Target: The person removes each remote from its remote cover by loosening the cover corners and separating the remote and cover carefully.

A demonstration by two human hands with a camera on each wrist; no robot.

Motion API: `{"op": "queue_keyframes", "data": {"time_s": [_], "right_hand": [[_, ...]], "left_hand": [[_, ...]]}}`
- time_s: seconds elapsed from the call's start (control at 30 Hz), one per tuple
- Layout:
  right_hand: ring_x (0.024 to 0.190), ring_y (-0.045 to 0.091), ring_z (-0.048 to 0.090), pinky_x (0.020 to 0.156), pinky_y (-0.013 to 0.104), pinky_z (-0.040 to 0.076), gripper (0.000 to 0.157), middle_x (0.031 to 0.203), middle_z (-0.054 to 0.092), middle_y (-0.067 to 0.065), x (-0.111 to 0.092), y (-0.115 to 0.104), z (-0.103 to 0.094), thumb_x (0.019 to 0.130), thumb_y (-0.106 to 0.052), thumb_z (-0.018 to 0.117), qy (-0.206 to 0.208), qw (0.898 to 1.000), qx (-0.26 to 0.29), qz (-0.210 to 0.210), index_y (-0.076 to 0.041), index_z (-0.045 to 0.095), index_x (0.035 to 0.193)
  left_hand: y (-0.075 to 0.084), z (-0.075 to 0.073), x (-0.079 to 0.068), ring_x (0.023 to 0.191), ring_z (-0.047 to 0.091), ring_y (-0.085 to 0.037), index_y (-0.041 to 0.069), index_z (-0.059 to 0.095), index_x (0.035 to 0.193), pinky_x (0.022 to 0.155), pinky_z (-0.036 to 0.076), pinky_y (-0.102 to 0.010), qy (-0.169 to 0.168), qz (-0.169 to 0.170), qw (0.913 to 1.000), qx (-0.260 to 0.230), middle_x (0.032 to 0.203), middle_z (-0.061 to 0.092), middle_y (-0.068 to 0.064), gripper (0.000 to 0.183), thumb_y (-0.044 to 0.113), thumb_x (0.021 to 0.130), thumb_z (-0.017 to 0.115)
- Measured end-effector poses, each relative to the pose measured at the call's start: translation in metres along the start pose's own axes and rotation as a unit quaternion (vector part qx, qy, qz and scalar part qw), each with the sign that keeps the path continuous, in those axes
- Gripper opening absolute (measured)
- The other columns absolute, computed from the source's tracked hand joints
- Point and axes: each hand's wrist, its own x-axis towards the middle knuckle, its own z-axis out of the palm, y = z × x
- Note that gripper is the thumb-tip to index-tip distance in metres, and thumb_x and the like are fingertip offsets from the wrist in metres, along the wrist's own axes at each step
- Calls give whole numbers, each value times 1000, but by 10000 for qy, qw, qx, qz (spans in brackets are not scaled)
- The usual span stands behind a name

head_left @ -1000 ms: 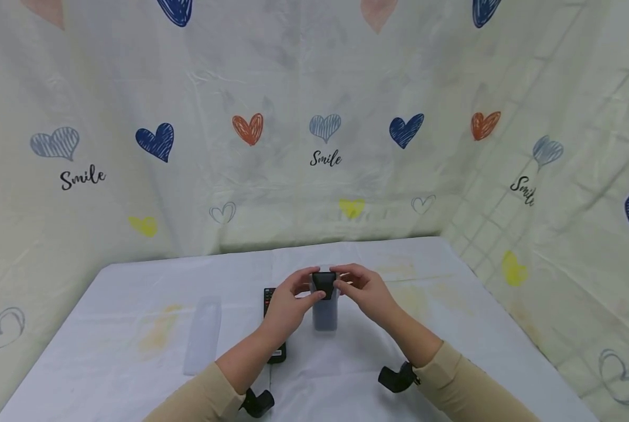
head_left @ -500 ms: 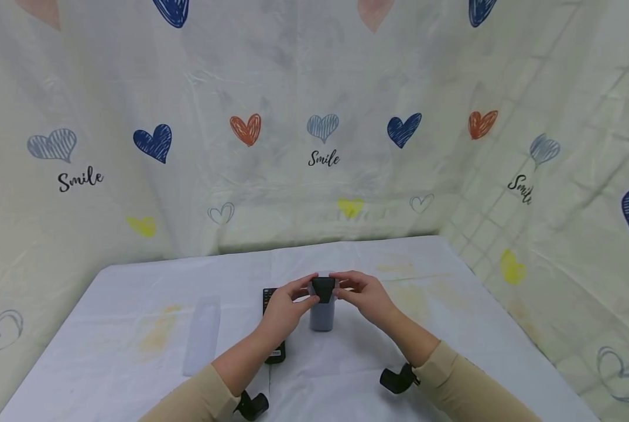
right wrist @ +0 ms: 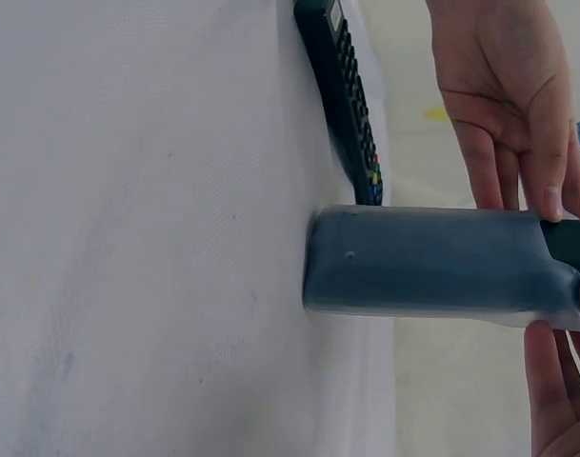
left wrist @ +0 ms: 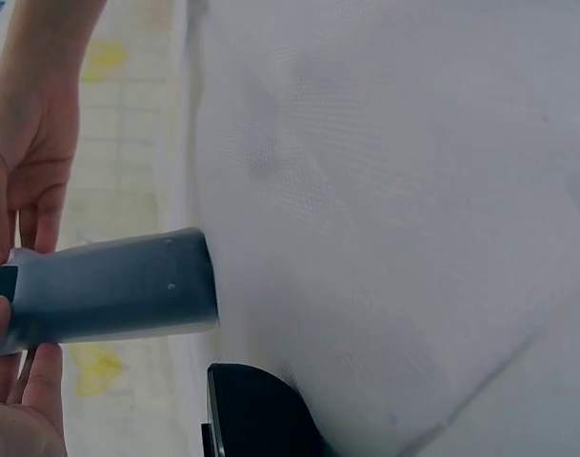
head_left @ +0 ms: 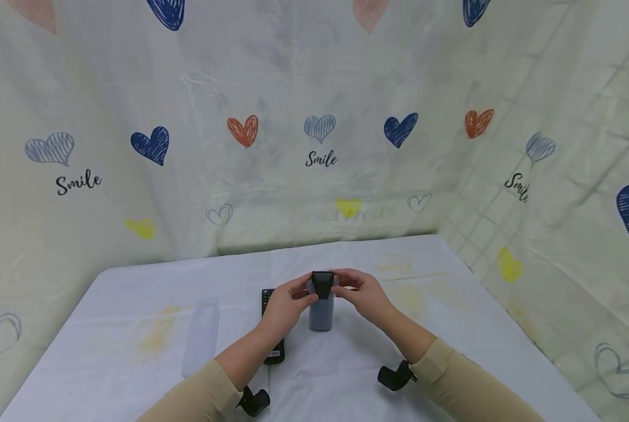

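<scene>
A translucent cover stands upright on the table between my hands, its bottom end at the cloth. Inside it is a dark, long handset, whose black end shows at the top; no buttons show on this side. My left hand grips the upper left of the cover, thumb in front and fingers at the side. From the other side my right hand pinches the same upper part with thumb and fingers. The right wrist view shows the cover side-on, fingertips of both hands close around its opening.
A black remote control with several buttons lies left of the cover, partly hidden by my left arm. Farther left lies a flat translucent piece. White cloth covers the table. A curtain printed with hearts hangs behind and at the right.
The handset's black end sank slightly and is now a little higher again. Both hands kept their hold on the cover, which stays upright in nearly the same spot.
</scene>
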Motion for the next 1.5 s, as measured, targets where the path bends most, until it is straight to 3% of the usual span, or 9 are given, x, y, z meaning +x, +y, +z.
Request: {"op": "queue_keyframes", "data": {"time_s": [0.13,0.3,0.43,0.57,0.77,0.9,1.17,1.33,1.5], "right_hand": [[108,27,64,88,39,56,41,117,68,12,-1,-1,1,91,-7,72,10,9999,59,100,-5,64,131],[106,29,66,88,39,56,38,115,69,16,-11,-25,0,91,-2,69,-20,9999,48,94,1,63,129],[103,28,68,87,39,57,38,112,69,16,-17,-34,0,92,-1,69,-89,9997,118,196,2,62,129],[101,31,68,84,42,57,41,110,68,18,-17,-28,0,93,0,67,-264,9992,294,107,2,59,133],[102,32,68,81,39,59,47,113,67,17,-8,1,2,93,-3,67,-203,9994,292,34,-4,57,139],[101,27,68,81,35,58,46,112,65,13,-7,6,4,91,-7,71,58,9993,326,195,-10,61,136],[95,25,70,79,34,59,37,99,70,8,-8,8,8,89,-7,74,622,9967,340,400,-10,69,125],[91,30,71,74,34,60,32,98,71,8,-9,8,10,89,-6,73,626,9972,91,402,-9,71,121],[89,30,72,75,34,59,31,100,71,8,-11,8,10,90,-3,71,438,9981,-205,373,-7,71,120]], "left_hand": [[0,0,-1,117,62,-26,16,54,143,97,50,-47,-22,-10,10000,31,127,66,-8,56,18,91,73],[-3,0,2,117,63,-23,15,55,143,98,50,-46,-62,-51,9999,-136,124,68,-6,55,20,91,73],[-8,0,2,117,63,-22,14,57,141,98,50,-42,-79,-111,9976,-682,126,66,-8,49,20,94,69],[-9,1,-1,115,64,-23,12,61,136,94,52,-36,66,-156,9918,-1270,129,64,-10,40,17,96,66],[-4,5,-3,108,66,-21,14,68,128,91,54,-35,473,-298,9896,-1322,122,64,-7,33,17,95,68],[-5,6,-2,108,67,-21,12,69,126,89,55,-34,583,-317,9880,-1394,119,64,-9,30,14,97,66],[-6,5,1,106,68,-22,11,70,125,90,54,-34,637,-267,9887,-1330,117,66,-10,29,15,96,67],[-7,2,0,104,68,-19,15,72,122,92,54,-35,593,-384,9930,-943,116,66,-7,27,18,96,68],[-6,-1,-3,101,69,-20,15,72,121,92,54,-38,483,-285,9975,-427,115,66,-5,26,18,95,68]]}}
